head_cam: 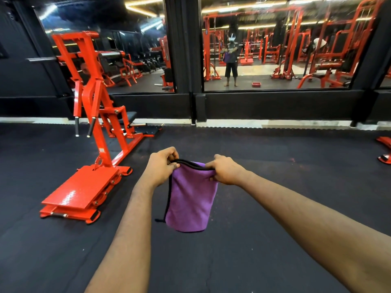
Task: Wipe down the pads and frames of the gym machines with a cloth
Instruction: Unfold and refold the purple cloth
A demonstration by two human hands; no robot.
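Note:
A purple cloth (190, 199) with a black hem hangs folded in front of me, held up by its top edge. My left hand (161, 166) pinches the left top corner and my right hand (225, 171) grips the right top corner. Off to the left stands a red gym machine (99, 115) with a tall frame, two hanging black-tipped handles, a dark seat pad (129, 116) behind it, and a flat red footplate (81, 188) near me. Both hands are well to the right of the machine, above the black floor.
Black rubber flooring (254, 240) stretches around me. A mirrored wall (275, 49) at the back reflects more red machines and a standing person. Parts of another red machine (385, 149) poke in at the right edge. A black pillar (184, 60) divides the mirrors.

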